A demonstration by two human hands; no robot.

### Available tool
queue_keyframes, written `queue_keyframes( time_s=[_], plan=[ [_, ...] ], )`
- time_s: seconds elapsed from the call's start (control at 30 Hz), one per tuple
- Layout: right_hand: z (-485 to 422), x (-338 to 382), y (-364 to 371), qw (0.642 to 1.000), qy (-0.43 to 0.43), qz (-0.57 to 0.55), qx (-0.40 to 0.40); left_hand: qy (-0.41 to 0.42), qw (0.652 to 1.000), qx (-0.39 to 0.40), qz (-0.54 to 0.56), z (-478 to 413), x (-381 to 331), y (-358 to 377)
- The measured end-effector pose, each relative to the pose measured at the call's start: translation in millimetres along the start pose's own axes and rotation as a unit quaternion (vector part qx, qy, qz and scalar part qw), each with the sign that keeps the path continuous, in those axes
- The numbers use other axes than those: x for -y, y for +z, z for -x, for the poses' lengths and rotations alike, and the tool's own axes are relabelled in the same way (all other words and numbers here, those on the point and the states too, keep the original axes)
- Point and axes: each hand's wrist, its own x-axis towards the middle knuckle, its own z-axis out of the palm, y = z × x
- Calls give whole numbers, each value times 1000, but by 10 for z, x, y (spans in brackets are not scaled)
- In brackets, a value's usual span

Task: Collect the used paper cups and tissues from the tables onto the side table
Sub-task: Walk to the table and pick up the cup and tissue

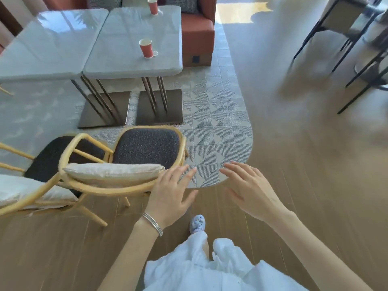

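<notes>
Looking down from the head camera, both bare hands reach forward at waist height and hold nothing. The left hand [170,194] has its fingers straight and slightly spread, and a silver bracelet [152,224] circles its wrist. It sits just at the right end of the rattan chair [147,147] back, though whether it touches the frame I cannot tell. The right hand [249,190] is apart from the left, palm down, fingers loose and fanned over the edge of the patterned rug [214,127].

Two grey tables stand pushed together further ahead. The right table [117,59] carries both red paper cups, upright. The near cup [146,47] stands towards its front right part, with a small crumpled tissue [155,53] touching its base on the right. The far cup [152,6] stands close to the back edge, with a pale scrap beside it that is too small to make out. The left table [52,49] adjoins it.

A cream cushion [113,171] leans on the chair back, and a second chair [52,156] stands to its left. A red sofa [197,30] sits behind the tables. Black-legged furniture [340,17] at the upper right is blurred. A white garment [189,265] and one pale shoe [197,223] show below, above the wooden floor [294,143].
</notes>
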Motion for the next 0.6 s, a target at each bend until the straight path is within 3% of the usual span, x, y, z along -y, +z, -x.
queue_keyframes(
  time_s=[0.37, 0.6],
  plan=[
    [-1775, -762, -182, 998, -12, -19, -57, -12, 999, -31, -4, -1645, 652, -331],
    [-2564, -1492, 20, 998, -52, -22, 1, -49, 999, -12, -17, -2569, 861, -86]
  ],
)
